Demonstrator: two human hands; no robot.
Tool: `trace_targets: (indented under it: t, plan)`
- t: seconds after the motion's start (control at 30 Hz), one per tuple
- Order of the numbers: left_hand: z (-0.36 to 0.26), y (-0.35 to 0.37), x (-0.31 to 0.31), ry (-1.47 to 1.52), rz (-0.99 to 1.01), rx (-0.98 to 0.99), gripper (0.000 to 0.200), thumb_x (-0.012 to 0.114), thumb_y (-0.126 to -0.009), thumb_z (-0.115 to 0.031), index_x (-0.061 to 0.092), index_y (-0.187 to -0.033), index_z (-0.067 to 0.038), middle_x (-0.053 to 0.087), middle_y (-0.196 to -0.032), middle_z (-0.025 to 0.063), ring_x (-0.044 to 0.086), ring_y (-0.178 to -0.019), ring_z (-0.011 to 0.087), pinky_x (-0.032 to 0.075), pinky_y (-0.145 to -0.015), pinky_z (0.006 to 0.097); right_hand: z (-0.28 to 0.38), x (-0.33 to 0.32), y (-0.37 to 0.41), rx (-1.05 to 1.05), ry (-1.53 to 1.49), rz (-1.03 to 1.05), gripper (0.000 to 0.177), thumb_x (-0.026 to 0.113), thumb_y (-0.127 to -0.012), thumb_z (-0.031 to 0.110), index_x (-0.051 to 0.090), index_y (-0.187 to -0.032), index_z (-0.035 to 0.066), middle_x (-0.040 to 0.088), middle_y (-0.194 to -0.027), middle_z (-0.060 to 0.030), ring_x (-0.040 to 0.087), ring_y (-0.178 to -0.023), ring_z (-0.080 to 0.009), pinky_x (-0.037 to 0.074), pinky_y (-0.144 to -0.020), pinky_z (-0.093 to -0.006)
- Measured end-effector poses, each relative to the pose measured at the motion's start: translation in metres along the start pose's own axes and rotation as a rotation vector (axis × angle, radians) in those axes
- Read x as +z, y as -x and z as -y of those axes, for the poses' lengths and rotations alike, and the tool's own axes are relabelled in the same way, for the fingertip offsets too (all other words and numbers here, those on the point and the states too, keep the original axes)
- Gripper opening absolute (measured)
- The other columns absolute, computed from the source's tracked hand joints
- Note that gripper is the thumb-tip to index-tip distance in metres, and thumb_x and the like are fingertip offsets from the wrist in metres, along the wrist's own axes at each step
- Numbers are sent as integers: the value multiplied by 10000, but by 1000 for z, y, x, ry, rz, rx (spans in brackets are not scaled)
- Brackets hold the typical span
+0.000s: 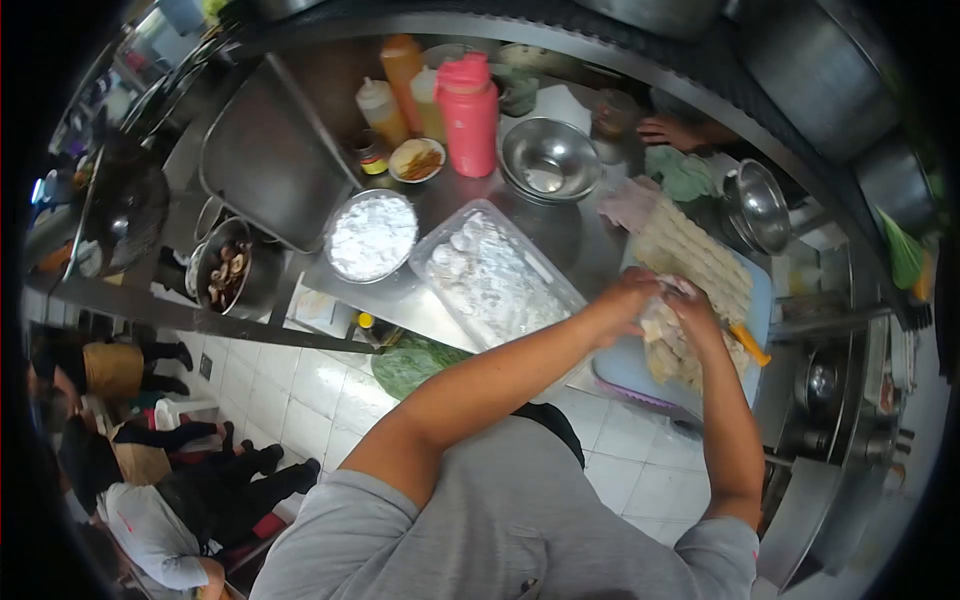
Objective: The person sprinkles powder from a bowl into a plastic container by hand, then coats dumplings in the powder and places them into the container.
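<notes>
My left hand (632,299) and my right hand (692,308) meet above the blue cutting board (757,290), fingers curled together around a pale, soft piece of food (677,287). The fingers partly cover it. Rows of similar pale raw pieces (695,250) lie on the board's far side, with a looser heap (672,362) just beneath my hands. A knife's yellow handle (750,345) rests by my right wrist. To the left is a clear plastic tray (578,296) holding white powder and powder-coated pieces.
Left of the tray stands a bowl of white powder (371,235). Behind are steel bowls (550,160), a pink bottle (467,115) and squeeze bottles (380,108). Another person's hand (672,131) rests near a green cloth (682,172). A metal shelf edge (600,55) runs overhead.
</notes>
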State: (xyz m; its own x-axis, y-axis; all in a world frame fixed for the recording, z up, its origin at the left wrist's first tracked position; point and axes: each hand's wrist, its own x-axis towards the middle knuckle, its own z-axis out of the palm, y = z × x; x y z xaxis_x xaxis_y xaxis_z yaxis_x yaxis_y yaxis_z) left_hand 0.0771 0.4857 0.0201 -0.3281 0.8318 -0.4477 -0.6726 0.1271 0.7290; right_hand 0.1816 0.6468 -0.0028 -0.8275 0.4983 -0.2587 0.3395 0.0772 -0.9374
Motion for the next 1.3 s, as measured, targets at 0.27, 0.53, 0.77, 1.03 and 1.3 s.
trace_targets:
  t: [0.27,0.53,0.77,1.03,1.3]
  plan:
    - [11,-15,-14,-43,-23,159,422,509,-842,-320,427,-1194,-103,453,-1153,46,392,-1082,155,346,-886,364,40,22,-5,-34,51,-229,514,666,-732,187,483,-1146,-57,614,-998,-129,585,-891,-166,451,-753,-266]
    - [-10,-14,-8,358,63,54,485,375,-886,-500,457,-1182,-124,463,-1181,46,463,-1056,197,371,-863,426,107,57,12,-202,660,-62,445,642,-724,275,548,-1051,-12,621,-858,-195,614,-818,-310,474,-721,-347]
    - [-22,-4,-22,686,187,-4,446,389,-884,-493,493,-1086,-110,559,-1062,87,525,-1053,239,411,-892,486,112,54,-2,-203,289,60,367,600,-775,213,550,-1092,34,629,-864,-172,620,-790,-207,477,-687,-313]
    - [-4,3,-65,681,124,234,240,551,-794,-360,546,-834,-123,572,-828,53,572,-880,292,459,-774,495,58,38,23,-500,962,323,446,624,-736,130,500,-1164,109,555,-1066,-150,541,-966,-309,447,-800,-390]
    - [-17,78,-148,495,-241,253,296,610,-792,-350,470,-977,-166,545,-834,17,579,-773,185,481,-724,441,54,55,14,-149,1367,387,495,665,-655,129,496,-1113,52,555,-1088,-173,547,-970,-340,454,-791,-400]
